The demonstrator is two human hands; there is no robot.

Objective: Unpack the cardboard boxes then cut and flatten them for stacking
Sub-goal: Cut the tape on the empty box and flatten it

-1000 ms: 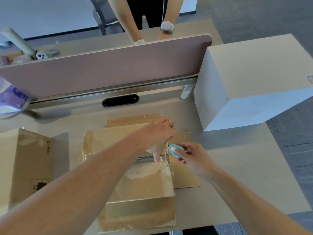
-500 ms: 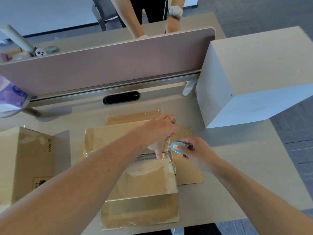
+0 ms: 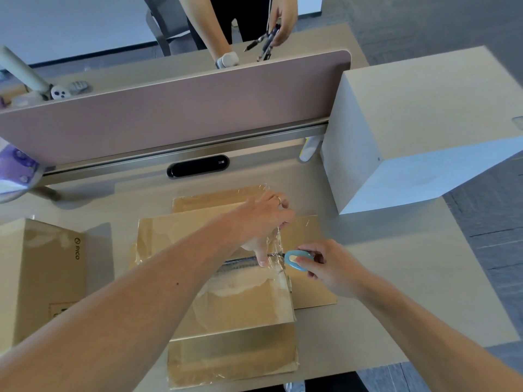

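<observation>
**Left hand** [image 3: 261,222]: reaches across the flattened cardboard box [image 3: 226,309]. The fingers are bent. One fingertip presses down on the dark seam. The others appear to pinch a lifted edge of the clear film [image 3: 278,244] that wraps the cardboard. There is a ring on one finger.

**Right hand** [image 3: 332,268]: thumb and fingers are curled round a small blue cutter [image 3: 295,260]. The cutter's tip is at the right end of the same seam, just beside the left fingertip. The blade itself is too small to make out.

**Flattened cardboard box**: lies in the middle of the worktop [image 3: 410,292], in overlapping layers. Its glossy film is wrinkled around the seam. Both forearms cover parts of it.

**Second cardboard box** [image 3: 39,278]: stands upright at the left edge and is cut off by the frame. A small printed logo shows on its side.

**White box** [image 3: 410,123]: large, at the right rear, well apart from the hands.

**Divider panel** [image 3: 184,108]: pinkish, runs across the back of the worktop. A black oval slot [image 3: 198,166] is set below it.

**Another person**: stands beyond the panel. One hand [image 3: 280,18] holds several pens or similar tools. The rest is hidden or cropped.
</observation>
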